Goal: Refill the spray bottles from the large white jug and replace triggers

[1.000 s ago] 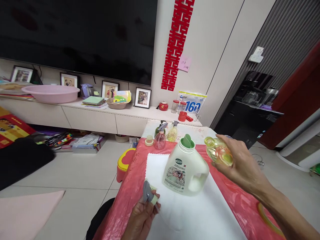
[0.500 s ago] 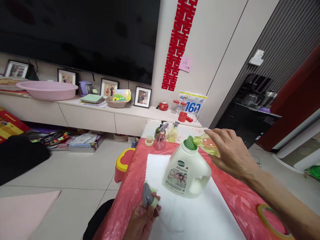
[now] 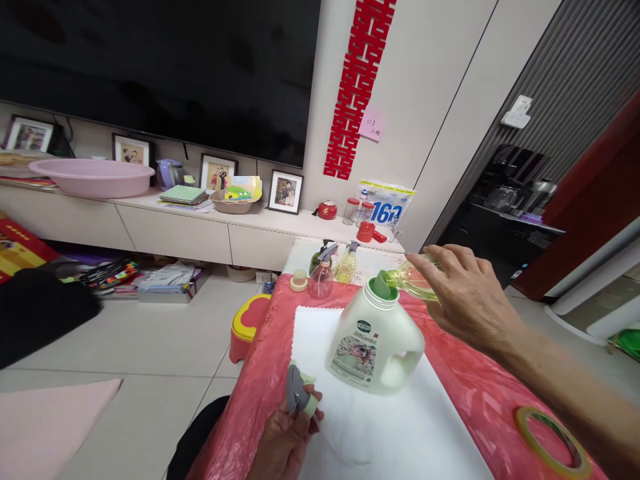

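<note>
My right hand (image 3: 463, 297) is wrapped round a clear yellowish bottle (image 3: 413, 280), tipped so that its neck rests at the mouth of a pale green detergent jug (image 3: 383, 353). A green spout (image 3: 383, 285) shows inside that mouth. The jug stands upright on a white cloth. Low in the view, my left hand (image 3: 290, 427) grips a grey and pale green spray nozzle (image 3: 300, 393), its thin clear tube trailing over the cloth. Behind the jug are a pink spray bottle (image 3: 321, 279), a yellow spray bottle (image 3: 347, 265) and a pale round cap (image 3: 299, 280).
The white cloth (image 3: 400, 433) lies over a red plastic table cover (image 3: 255, 393). A roll of tape (image 3: 523, 427) is at the right. A yellow and red stool (image 3: 245, 327) stands left of the table. Beyond it runs a low cabinet (image 3: 175, 233) with a pink basin (image 3: 95, 180).
My right hand has raised the bottle's rear end slightly, and the bottle now lies closer to level with its neck at the jug's mouth. The left hand with the nozzle stays almost still.
</note>
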Available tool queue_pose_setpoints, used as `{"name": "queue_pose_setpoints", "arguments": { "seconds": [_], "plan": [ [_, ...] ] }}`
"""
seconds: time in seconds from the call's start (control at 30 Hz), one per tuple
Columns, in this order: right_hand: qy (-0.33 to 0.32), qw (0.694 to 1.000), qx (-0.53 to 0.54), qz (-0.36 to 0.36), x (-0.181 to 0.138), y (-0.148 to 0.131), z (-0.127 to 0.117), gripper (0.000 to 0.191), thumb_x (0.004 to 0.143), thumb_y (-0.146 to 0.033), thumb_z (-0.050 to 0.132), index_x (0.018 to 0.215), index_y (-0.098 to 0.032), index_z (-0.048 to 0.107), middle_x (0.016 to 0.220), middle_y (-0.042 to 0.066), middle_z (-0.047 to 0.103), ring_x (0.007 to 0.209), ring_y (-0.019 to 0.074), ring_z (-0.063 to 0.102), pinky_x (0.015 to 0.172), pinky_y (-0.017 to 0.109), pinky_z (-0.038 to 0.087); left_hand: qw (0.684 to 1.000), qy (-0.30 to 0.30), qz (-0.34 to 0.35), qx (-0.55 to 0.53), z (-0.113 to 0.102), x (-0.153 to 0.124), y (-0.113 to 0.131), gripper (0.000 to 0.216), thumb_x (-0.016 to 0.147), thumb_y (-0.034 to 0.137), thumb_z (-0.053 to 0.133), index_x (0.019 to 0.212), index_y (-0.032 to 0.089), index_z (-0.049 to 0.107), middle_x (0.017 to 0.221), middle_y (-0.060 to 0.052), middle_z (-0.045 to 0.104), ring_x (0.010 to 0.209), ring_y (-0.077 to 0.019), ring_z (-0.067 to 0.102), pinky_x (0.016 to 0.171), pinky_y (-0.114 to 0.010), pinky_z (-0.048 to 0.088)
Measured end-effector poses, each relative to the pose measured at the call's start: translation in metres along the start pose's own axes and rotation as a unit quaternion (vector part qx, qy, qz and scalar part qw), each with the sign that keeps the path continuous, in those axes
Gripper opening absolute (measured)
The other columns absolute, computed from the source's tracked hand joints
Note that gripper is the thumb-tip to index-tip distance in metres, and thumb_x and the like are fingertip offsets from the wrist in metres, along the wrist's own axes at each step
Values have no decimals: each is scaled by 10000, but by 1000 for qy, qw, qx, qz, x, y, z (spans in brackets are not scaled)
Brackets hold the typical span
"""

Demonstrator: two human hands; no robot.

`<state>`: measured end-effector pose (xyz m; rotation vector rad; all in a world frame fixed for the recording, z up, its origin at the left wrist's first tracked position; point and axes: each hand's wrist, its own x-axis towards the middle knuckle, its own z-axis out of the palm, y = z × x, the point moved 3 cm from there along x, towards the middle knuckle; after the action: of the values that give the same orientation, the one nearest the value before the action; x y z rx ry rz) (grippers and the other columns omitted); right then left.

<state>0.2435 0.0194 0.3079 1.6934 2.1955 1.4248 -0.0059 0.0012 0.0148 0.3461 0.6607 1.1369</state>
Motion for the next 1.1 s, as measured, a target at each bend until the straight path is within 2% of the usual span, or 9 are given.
{"name": "queue_pose_setpoints", "arguments": {
  "seconds": [0.43, 0.7, 0.9, 1.1],
  "plan": [
    [29, 998, -41, -24, 5, 7, -14, 638, 756, -85, 537, 1377, -232, 548, 1362, 96, 509, 1219, 295, 456, 825, 384, 357, 1000, -14, 3, 0, 2, -3, 2, 432, 613, 323, 980, 980, 223, 775, 967, -56, 772, 789, -178, 688, 765, -293, 553],
    [10, 999, -45, -20, 9, 10, -19, 622, 821, -64, 543, 1408, -270, 546, 1429, 101, 460, 1296, 307, 421, 919, 432, 351, 1000, -4, 13, 2, 4, -4, 3, 459, 586, 323, 993, 973, 223, 767, 943, -50, 776, 755, -161, 689, 738, -266, 562],
    [23, 998, -50, -27, 12, 15, -24, 575, 856, -29, 528, 1379, -262, 580, 1440, 105, 453, 1310, 310, 423, 959, 446, 356, 1000, 3, 3, 9, 5, -5, 4, 482, 565, 320, 1000, 972, 219, 762, 937, -50, 773, 746, -164, 693, 726, -265, 561],
    [43, 997, -52, -38, 16, 15, -22, 600, 826, -6, 582, 1374, -250, 582, 1451, 125, 448, 1317, 323, 428, 1026, 475, 351, 1000, 5, 2, -2, 5, -5, 3, 517, 543, 338, 1012, 983, 224, 766, 942, -51, 773, 760, -159, 698, 731, -251, 561]
  ]
}}
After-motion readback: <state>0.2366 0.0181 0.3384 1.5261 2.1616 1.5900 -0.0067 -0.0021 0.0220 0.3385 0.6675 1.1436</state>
